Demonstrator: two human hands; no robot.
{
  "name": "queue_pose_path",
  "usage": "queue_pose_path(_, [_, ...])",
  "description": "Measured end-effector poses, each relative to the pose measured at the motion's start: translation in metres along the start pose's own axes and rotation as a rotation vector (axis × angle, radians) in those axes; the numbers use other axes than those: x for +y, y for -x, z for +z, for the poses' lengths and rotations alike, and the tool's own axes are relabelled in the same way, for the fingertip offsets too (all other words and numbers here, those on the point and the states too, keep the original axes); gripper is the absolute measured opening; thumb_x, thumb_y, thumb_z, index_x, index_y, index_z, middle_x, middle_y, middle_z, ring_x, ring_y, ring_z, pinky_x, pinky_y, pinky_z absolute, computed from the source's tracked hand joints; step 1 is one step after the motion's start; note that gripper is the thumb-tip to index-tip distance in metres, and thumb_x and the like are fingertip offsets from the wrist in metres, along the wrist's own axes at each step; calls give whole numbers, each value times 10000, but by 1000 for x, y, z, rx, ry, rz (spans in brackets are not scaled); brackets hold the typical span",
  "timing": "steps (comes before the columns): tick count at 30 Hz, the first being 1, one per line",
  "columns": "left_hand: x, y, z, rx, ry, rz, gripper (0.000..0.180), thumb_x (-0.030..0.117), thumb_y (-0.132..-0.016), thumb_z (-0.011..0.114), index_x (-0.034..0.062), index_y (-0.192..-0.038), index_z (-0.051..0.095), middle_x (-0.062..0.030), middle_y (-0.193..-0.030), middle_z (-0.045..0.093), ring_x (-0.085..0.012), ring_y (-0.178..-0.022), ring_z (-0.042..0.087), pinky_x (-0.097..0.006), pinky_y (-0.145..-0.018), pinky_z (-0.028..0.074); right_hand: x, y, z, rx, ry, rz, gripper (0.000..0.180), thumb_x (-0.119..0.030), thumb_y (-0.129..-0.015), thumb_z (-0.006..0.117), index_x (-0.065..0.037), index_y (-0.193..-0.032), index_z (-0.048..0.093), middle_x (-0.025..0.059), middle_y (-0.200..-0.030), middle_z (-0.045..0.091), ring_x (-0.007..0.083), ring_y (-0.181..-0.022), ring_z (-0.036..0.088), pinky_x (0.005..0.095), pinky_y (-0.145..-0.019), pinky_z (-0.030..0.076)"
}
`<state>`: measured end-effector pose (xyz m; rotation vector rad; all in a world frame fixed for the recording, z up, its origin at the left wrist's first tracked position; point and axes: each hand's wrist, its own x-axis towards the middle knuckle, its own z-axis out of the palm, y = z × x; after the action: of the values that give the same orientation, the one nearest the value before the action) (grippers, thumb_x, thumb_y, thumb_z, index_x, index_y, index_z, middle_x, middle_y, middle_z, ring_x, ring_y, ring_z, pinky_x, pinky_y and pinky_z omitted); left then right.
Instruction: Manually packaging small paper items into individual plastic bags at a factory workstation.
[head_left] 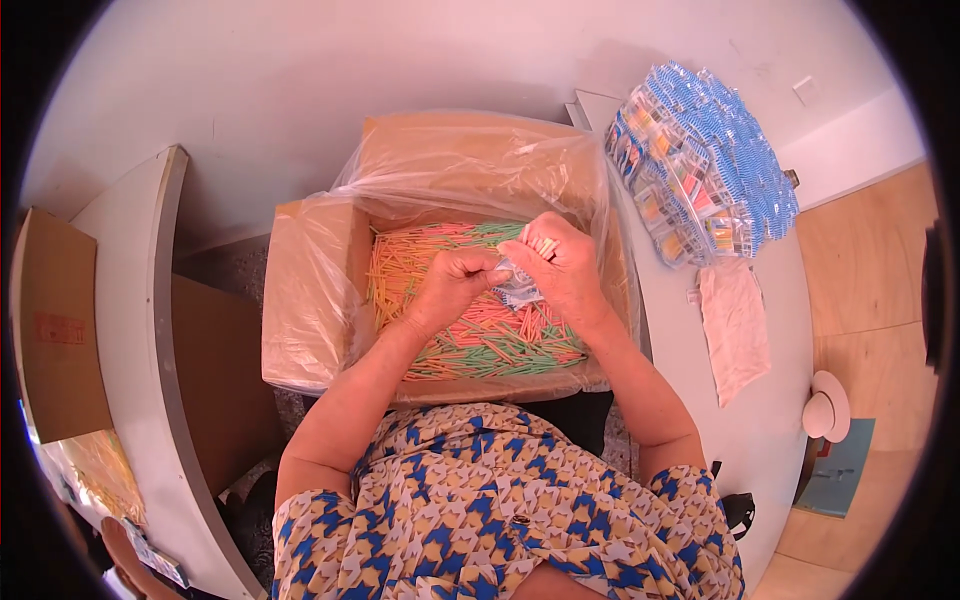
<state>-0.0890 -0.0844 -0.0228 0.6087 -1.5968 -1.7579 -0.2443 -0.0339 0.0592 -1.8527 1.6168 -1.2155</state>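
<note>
A large cardboard box [312,290] lined with clear plastic stands in front of me, with many thin coloured sticks [440,250] in pink, orange, yellow and green inside. Above them, my left hand [452,285] pinches the edge of a small clear plastic bag [520,290] with blue print. My right hand [568,270] is closed round a bunch of pale sticks [542,246], their ends showing at its fingers, just over the bag. Whether this hand also grips the bag, I cannot tell. The bag's mouth is hidden by my fingers.
On the white table [690,350] at right lies a big pile of small filled packets [700,165] with blue zigzag edges, and near it a pink cloth [737,330]. At left stand another white table [140,330] and a closed cardboard box [62,320]. Another person's arm [130,550] shows at lower left.
</note>
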Motion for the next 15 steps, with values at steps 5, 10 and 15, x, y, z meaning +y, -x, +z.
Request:
queue_pose_path(5, [-3,0,2,52,80,-31,134,94,-861,646,0,-948,686,4,-789,633,-55,-757,536,-239,-697,457,4,0,1,41,-134,0,165,-153,-820,667,-10,-806,585,53,-782,558,125,-678,514,264,-617,422])
queue_pose_path(10, [3,0,4,51,130,-60,168,116,-897,604,-3,-979,689,-5,-830,657,-58,-796,556,-240,-727,469,7,8,-3,-31,-220,121,239,-137,-909,530,1,-1103,549,77,-1024,573,142,-918,543,254,-800,431])
queue_pose_path(15, [2,-5,12,-11,44,-97,169,101,-893,597,-3,-995,683,-4,-843,662,-57,-792,558,-237,-724,469,22,25,-7,-54,-137,43,365,-150,-927,495,-10,-1263,474,125,-1185,568,210,-1101,536,317,-907,427])
